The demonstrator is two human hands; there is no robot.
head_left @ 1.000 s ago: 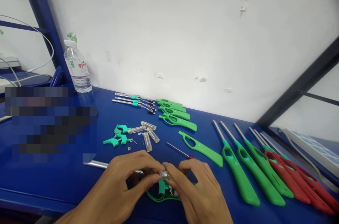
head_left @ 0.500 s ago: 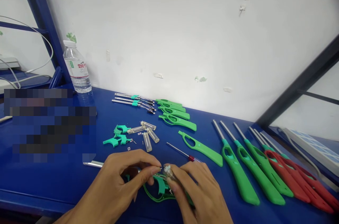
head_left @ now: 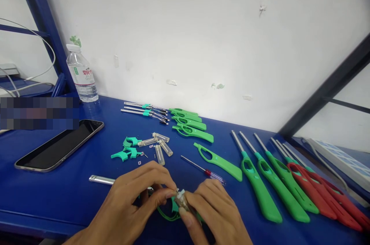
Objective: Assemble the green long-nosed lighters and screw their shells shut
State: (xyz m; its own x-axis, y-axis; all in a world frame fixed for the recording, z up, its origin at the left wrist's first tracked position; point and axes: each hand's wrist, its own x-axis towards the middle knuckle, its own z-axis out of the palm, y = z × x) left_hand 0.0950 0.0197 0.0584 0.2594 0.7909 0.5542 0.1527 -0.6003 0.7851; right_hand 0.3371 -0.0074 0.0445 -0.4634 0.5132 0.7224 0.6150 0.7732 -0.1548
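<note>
My right hand (head_left: 215,206) grips a small clear lighter fuel tank (head_left: 181,198), its valve end tilted up. Thumb and forefinger of my left hand (head_left: 135,195) are pinched together at that valve end; what they hold is too small to make out. Beneath both hands lies an opened green lighter shell (head_left: 167,215), partly hidden, and a metal lighter tube (head_left: 101,179) sticks out to the left. Just beyond my right hand is a screwdriver (head_left: 214,176) with a red and clear handle. More clear fuel tanks (head_left: 160,155) and teal triggers (head_left: 127,152) lie past my left hand.
Green shell halves (head_left: 221,163) and metal tubes with wires (head_left: 144,110) lie toward the wall. Assembled green lighters (head_left: 261,187) and red lighters (head_left: 313,187) line the right side. A phone (head_left: 60,144) and a water bottle (head_left: 83,75) are at the left.
My left fingertips have closed in on the valve end of the fuel tank, where a small gap showed before. The view has shifted slightly.
</note>
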